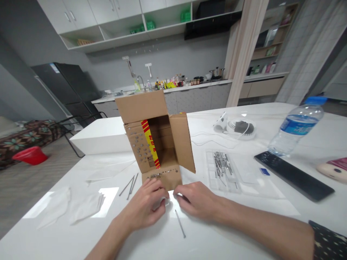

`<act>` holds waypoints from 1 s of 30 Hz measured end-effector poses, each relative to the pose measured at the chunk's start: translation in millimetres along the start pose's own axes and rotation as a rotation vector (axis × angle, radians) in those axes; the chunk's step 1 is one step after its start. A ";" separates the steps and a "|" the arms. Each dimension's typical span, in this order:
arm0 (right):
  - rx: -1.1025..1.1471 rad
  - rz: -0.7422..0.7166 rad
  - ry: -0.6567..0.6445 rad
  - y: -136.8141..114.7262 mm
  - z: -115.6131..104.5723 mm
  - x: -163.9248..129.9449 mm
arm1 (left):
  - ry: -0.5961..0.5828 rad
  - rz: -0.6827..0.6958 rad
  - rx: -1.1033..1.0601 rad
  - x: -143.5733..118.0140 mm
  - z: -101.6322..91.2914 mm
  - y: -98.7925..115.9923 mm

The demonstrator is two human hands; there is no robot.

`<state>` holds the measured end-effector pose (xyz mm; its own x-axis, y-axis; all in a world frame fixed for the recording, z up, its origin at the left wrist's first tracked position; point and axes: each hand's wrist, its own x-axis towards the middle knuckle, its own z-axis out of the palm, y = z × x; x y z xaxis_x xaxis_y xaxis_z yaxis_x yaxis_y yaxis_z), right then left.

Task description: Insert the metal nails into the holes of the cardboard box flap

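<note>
A cardboard box (142,104) stands on the white table with its front flaps spread and its dark inside facing me. Grey nail heads dot its left flap (137,144), and several more line the bottom flap (173,178). My left hand (149,202) is at the bottom flap's left front edge, fingers bent and thumb apart from them. At that flap's right front corner, my right hand (197,200) rests with fingers curled and the fingertips drawn together; what they hold, if anything, is hidden. One loose nail (180,224) lies between my wrists.
Left of the box lie several nails (130,186) and white tissues (85,207). To the right are a clear plastic case of nails (223,166), a black phone (294,175), a water bottle (298,124) and a white round device with a cable (241,128).
</note>
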<state>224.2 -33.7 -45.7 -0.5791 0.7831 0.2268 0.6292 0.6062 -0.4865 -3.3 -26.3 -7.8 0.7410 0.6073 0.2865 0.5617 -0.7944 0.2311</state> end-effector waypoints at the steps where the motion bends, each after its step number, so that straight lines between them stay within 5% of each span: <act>1: 0.030 0.022 0.015 0.5 0.4 0.6 | -0.036 -0.009 -0.010 0.0 0.0 3.8; 6: 0.186 0.078 0.065 2.5 1.4 1.8 | -0.168 0.011 -0.065 1.4 10.1 17.6; 17: 0.167 0.042 0.048 2.5 3.2 0.2 | -0.293 0.021 -0.023 5.2 19.2 24.5; 30: 0.170 0.077 0.049 2.4 1.8 0.4 | -0.297 0.067 0.083 4.2 26.5 25.2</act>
<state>224.5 -32.1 -48.3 -0.5040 0.8346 0.2223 0.5718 0.5153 -0.6384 23.7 -44.0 -25.4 0.8456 0.5337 0.0113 0.5271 -0.8381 0.1403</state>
